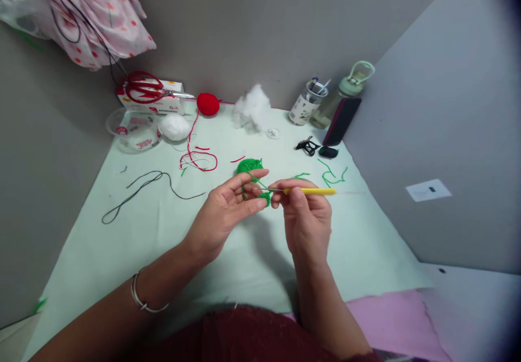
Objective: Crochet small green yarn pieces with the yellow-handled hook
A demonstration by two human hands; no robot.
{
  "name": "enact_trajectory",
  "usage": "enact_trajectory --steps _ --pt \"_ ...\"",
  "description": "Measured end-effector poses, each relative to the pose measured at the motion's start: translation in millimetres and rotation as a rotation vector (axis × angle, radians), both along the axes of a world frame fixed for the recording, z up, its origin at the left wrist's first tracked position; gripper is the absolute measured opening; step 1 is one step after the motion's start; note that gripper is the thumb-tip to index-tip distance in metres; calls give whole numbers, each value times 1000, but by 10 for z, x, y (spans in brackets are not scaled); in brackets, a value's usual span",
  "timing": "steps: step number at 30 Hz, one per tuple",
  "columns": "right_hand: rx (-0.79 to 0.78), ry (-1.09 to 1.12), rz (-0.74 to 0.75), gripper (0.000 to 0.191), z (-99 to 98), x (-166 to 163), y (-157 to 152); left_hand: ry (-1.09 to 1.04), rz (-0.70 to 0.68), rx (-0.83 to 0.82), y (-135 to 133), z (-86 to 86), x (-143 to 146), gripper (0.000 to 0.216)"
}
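Note:
Above the middle of the table, my left hand (228, 204) pinches a small green crochet piece (266, 198) between thumb and fingers. A strand of green yarn runs over its raised index finger. My right hand (307, 210) is closed round the yellow handle of a crochet hook (313, 191), held level, its metal shaft pointing left. The hook's tip meets the green yarn at the piece; whether it passes through a loop is too small to tell. Just beyond my left hand lies a ball of green yarn (249, 165), partly hidden by the fingers.
At the back left, red-handled scissors (144, 88) rest on a box beside a clear plastic bowl (136, 137), white yarn ball (175, 127) and red yarn ball (208, 104). White stuffing (253, 108) sits at the back. Rightward stand a pen cup (306, 106), bottle (336, 101) and black claw clip (307, 146).

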State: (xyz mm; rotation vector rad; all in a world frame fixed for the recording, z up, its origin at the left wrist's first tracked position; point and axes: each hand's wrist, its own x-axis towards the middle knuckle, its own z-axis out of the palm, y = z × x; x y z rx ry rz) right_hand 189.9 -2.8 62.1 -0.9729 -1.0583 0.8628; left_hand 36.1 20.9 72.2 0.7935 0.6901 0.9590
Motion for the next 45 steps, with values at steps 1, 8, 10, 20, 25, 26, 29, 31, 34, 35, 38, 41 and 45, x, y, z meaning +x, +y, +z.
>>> enact_trajectory --steps 1,8,10,20,25,26,29,31,34,35,38,41,45 --pt "-7 31 8 18 4 10 8 5 -3 3 3 7 -6 43" --pt "48 2 31 20 65 36 -40 47 -10 21 2 22 -48 34" --pt "79 -89 -6 19 84 38 -74 61 -2 32 6 15 -57 34" --pt "402 -605 -99 26 4 31 -143 180 108 116 8 28 -26 34" --pt "413 -599 -69 30 -12 63 -125 251 136 164 15 51 -28 35" --pt "409 -596 -65 30 -11 64 -121 266 143 176 18 51 -29 34" --pt "415 -664 -93 28 -13 48 -121 259 152 155 25 35 -26 34" --pt "441 -746 -123 25 -19 35 -126 218 146 114 30 18 -23 36" --pt "427 -731 -114 25 -22 40 -119 202 144 115 33 -3 -23 38" --pt "402 -690 -90 25 -22 46 -111 216 149 135 33 -9 -24 38" --pt "362 -598 -57 27 -36 50 -82 257 165 195 33 -41 -18 35" --pt "442 -669 -124 27 -55 21 -66 219 141 162 37 -99 -7 34" --pt "480 -781 -145 28 -33 1 -55 139 108 115 50 -139 -18 39"
